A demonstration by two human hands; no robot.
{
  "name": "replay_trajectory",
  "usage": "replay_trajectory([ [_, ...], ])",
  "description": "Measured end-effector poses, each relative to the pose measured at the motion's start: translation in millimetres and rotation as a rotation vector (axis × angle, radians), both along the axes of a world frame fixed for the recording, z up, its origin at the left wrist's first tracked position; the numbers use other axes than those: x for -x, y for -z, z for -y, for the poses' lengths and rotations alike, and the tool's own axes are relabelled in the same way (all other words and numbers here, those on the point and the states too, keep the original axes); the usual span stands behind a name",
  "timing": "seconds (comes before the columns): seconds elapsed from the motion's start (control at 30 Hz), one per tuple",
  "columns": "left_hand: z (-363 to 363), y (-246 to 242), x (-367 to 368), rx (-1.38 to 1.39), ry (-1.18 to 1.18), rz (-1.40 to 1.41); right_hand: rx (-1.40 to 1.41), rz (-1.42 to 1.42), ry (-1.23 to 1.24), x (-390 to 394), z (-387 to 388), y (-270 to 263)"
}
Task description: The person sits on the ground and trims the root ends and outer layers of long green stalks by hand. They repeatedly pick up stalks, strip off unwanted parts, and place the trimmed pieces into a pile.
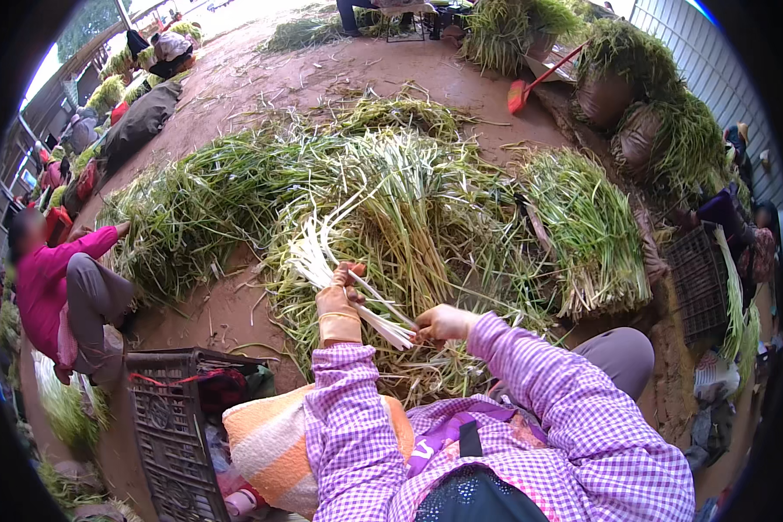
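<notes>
My left hand (pixel 340 303), in a tan glove, is closed around a small bunch of pale peeled stalks (pixel 312 258). Their pale cut-looking ends (pixel 388 327) stick out on the side towards my right hand. My right hand (pixel 445 324) has its fingers pinched on the end of one thin stalk (pixel 382 297) that runs along the bunch. Just beyond both hands lies a heap of long green-leaved stalks (pixel 408 209), yellowish lower down. Stripped leaves (pixel 430 378) litter the ground under my wrists.
A thick green bundle (pixel 584 235) lies to the right, near a dark plastic crate (pixel 695 280). On the left, a person in a pink top (pixel 46 293) sits by the pile. Another crate (pixel 169 430) stands beside my left arm. A red broom (pixel 522 91) lies farther off.
</notes>
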State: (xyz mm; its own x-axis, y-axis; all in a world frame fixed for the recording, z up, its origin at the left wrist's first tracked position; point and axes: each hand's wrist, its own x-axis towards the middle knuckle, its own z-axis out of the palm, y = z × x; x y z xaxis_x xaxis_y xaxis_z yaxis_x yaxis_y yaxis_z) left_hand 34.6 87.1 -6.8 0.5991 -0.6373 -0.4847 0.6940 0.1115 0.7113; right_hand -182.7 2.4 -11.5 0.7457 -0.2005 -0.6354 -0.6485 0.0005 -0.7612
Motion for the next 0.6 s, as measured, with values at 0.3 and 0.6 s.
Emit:
replay_trajectory([
  [0.3, 11.0, 15.8, 36.4, 0.102, -0.020, -0.211, 0.293, 0.085, -0.304, -39.4, 27.8, 3.5],
  [0.6, 6.5, -43.0, -37.9, 1.180, 0.026, -0.044, 0.765, -0.247, 0.490, -104.6, 134.1, 74.3],
])
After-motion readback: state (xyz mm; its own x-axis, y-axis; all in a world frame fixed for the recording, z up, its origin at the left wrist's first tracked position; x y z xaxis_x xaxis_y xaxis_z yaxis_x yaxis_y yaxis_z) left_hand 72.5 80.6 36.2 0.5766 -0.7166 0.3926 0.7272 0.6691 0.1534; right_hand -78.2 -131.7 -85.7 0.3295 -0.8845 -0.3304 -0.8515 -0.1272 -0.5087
